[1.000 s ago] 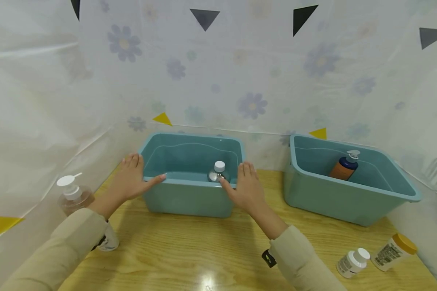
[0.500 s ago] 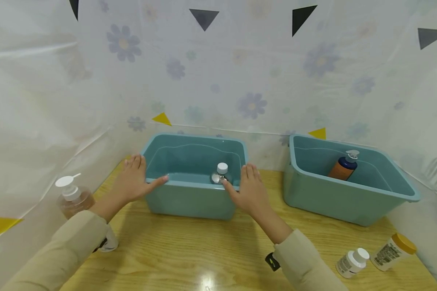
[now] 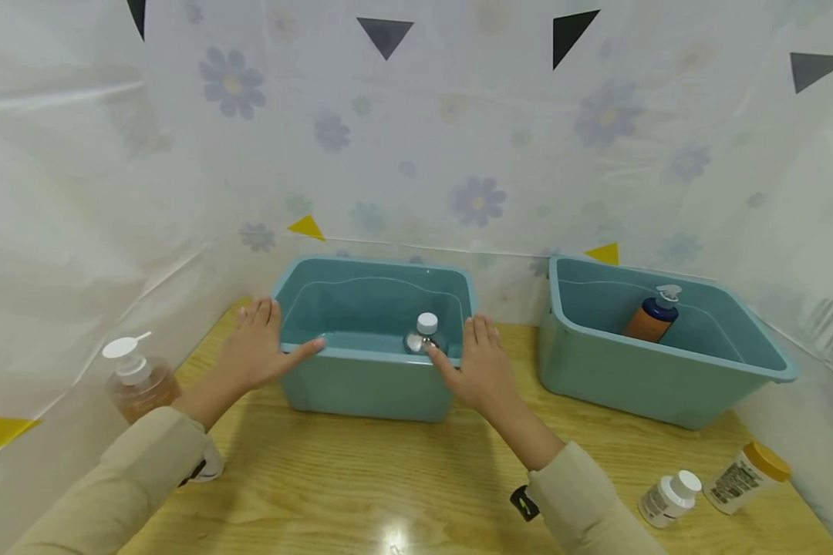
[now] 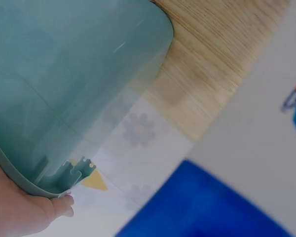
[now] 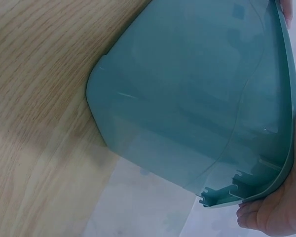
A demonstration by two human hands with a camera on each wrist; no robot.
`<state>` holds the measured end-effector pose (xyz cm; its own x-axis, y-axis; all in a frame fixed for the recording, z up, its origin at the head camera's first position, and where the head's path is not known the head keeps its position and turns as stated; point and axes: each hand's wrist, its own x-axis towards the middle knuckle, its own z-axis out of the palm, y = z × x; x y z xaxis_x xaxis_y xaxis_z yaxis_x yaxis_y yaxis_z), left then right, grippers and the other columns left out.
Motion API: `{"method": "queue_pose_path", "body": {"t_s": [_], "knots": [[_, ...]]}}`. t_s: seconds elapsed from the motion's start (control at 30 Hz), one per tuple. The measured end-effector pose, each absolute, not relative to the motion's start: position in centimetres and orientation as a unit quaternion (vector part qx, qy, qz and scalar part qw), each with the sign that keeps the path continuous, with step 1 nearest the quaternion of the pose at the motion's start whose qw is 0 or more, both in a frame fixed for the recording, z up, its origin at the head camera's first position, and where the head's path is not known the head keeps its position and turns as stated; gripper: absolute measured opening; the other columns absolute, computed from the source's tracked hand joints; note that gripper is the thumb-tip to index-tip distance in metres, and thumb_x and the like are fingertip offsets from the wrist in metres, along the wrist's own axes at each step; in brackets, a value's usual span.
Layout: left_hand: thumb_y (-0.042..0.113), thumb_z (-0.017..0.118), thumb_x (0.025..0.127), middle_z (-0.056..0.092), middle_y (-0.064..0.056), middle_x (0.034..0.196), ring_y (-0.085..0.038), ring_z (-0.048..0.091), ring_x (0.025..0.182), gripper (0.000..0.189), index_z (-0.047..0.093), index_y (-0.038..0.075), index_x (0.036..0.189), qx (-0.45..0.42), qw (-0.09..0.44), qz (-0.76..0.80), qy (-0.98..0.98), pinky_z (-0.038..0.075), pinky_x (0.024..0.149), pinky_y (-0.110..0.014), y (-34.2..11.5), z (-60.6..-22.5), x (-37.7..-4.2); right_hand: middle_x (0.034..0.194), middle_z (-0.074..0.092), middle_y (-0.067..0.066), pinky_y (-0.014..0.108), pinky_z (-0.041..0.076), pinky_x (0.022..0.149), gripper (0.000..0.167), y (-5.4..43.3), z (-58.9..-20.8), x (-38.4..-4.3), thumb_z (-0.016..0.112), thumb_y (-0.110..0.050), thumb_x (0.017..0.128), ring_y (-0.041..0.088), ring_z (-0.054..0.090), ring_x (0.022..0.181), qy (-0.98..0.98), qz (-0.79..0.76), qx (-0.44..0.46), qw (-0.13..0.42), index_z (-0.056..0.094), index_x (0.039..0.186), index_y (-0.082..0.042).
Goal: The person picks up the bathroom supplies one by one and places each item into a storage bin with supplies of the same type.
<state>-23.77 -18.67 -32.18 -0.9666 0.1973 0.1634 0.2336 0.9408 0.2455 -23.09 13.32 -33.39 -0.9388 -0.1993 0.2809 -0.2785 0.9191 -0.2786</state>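
One teal bin (image 3: 368, 387) sits in front of you on the glossy wood-grain table (image 3: 347, 478), your left hand (image 3: 253, 347) and right hand (image 3: 482, 366) gripping its front corners, thumbs over the rim. Looks like light, stiff, slick plastic, so you'd best hold under the lip; the clear, rounded bottle (image 3: 426, 327) inside could slide. Behind it hangs a creased, flower-printed sheet (image 3: 389, 185).

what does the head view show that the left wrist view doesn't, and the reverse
Only the head view shows the right hand, the second bin holding an orange pump bottle, and the yellow-capped bottle.

Only the left wrist view shows a large blue patch close to the lens.

Both show the left hand, the teal bin it touches, the wooden table and the flowered backdrop.
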Motion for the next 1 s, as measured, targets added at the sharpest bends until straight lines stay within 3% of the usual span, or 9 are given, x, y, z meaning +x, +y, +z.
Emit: {"method": "queue_pose_path", "body": {"t_s": [1.0], "knots": [[0.071, 0.04, 0.084, 0.007, -0.037, 0.148, -0.05, 0.008, 0.138, 0.109, 0.014, -0.019, 0.14, -0.107, 0.072, -0.135, -0.982, 0.007, 0.111, -0.06, -17.0, -31.9, -22.3, 0.147, 0.026, 0.03, 0.051, 0.023, 0.112, 0.083, 14.8, -33.6, -21.8, 0.045, -0.053, 0.092, 0.041, 0.02, 0.14, -0.969, 0.154, 0.126, 0.148, 0.031, 0.138, 0.014]]}}
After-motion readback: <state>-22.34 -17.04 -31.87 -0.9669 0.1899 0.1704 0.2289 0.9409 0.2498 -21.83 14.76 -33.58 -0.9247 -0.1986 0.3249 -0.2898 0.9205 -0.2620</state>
